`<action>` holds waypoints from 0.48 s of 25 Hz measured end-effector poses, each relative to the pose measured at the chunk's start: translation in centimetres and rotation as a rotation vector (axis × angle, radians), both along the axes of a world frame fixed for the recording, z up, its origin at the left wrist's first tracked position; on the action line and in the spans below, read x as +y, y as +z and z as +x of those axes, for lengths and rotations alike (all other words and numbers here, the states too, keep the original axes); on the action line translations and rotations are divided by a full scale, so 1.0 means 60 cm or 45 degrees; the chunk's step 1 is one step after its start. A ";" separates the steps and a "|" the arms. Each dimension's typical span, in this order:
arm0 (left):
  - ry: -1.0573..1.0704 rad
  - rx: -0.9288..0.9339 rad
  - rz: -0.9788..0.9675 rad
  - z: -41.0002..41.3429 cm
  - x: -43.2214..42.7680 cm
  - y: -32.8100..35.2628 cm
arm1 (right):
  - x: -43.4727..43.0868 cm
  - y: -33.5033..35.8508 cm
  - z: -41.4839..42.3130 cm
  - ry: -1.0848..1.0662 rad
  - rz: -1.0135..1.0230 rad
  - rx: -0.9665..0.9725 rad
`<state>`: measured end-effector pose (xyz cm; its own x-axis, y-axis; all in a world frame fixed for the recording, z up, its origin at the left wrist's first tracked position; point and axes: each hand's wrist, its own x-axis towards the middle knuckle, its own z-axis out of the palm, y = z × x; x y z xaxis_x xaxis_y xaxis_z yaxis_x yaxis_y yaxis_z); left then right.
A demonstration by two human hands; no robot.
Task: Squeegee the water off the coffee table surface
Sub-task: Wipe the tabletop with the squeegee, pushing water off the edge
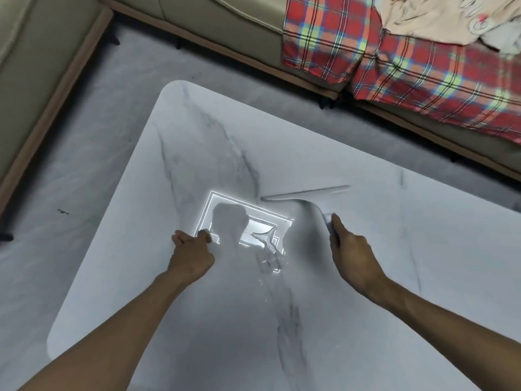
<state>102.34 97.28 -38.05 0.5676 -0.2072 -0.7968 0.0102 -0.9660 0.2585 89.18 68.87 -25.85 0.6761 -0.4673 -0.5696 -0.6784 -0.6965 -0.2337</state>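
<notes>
A white marble coffee table (197,142) with grey veins fills the middle of the view. My right hand (351,249) grips the handle of a white squeegee (307,194), whose long blade lies on the tabletop at its centre. A thin puddle of water (266,242) glints in the ceiling light's reflection, just left of and below the blade. My left hand (191,253) rests on the table left of the puddle, fingers curled and holding nothing.
A beige sofa (214,21) runs along the far side and the left. A red plaid blanket (394,69) and pale clothes (439,18) lie on it at top right. Grey marbled floor (84,153) surrounds the table.
</notes>
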 end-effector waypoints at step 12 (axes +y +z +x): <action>-0.041 -0.129 -0.002 0.001 0.008 -0.009 | -0.078 -0.015 0.236 -0.349 0.090 -0.183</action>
